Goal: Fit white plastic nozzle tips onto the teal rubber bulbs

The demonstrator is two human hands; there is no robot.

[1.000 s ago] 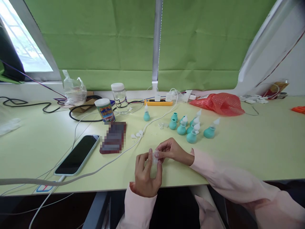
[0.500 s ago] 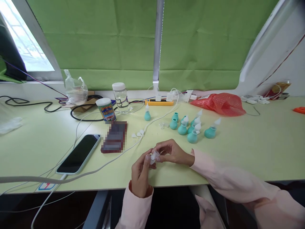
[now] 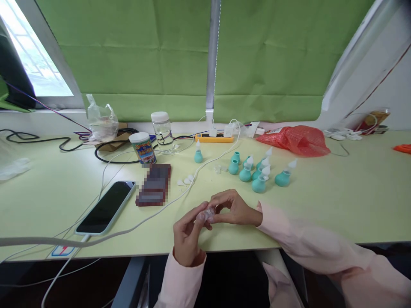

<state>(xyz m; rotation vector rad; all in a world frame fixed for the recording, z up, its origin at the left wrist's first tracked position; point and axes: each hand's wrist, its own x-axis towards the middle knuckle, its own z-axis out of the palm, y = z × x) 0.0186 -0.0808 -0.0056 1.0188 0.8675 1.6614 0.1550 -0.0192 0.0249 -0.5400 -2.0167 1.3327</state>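
Close to the table's front edge, a small clear plastic piece (image 3: pixel 209 212) is pinched between both hands. My left hand (image 3: pixel 189 229) is closed on its left side, thumb over it. My right hand (image 3: pixel 233 208) grips its right side with thumb and fingers. Fingers cover much of the piece, so its full shape is hidden. Behind my right hand stand several teal squeeze bulbs (image 3: pixel 258 185), some with white pointed tips and some with open necks. Small clear pieces (image 3: pixel 220 169) lie left of the bulbs. White tips (image 3: pixel 186 181) lie beyond my left hand.
A phone (image 3: pixel 106 207) and a dark red pixelated object (image 3: pixel 154 185) lie to the left. A white cable (image 3: pixel 150 217) crosses the table. Behind are a printed tub (image 3: pixel 143 149), a clear jar (image 3: pixel 163 133), a yellow power strip (image 3: pixel 215 139) and a red bubble-wrap bag (image 3: pixel 300 140).
Both hands have shifted slightly, the left a little to the left and down. The clear piece has turned between the fingers and is more covered.
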